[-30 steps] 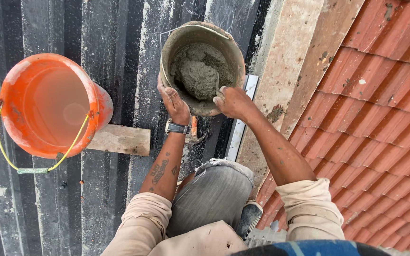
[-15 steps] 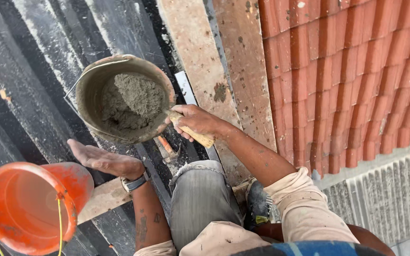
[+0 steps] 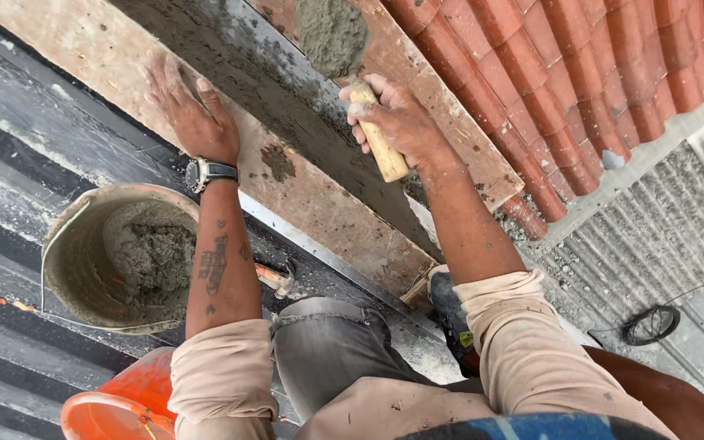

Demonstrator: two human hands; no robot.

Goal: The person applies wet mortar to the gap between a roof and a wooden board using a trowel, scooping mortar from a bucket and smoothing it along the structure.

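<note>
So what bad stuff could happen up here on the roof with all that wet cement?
The lump of mortar sits heaped on the trowel held by the right hand, so some could slide off onto the red tiles. The mortar bucket stands on sloping ribbed sheeting close to the knee, so a bump might tip it. The left hand leans flat on the board, which may be slippery.

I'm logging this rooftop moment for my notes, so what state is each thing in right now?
Left hand: open, palm flat on the plank.
Right hand: closed on the trowel handle.
Trowel: raised, loaded with mortar.
Grey bucket: upright, partly filled with mortar.
Orange bucket: partly out of view at the bottom edge.
Wristwatch: on the left wrist.
Roof tiles: laid in rows.
</note>
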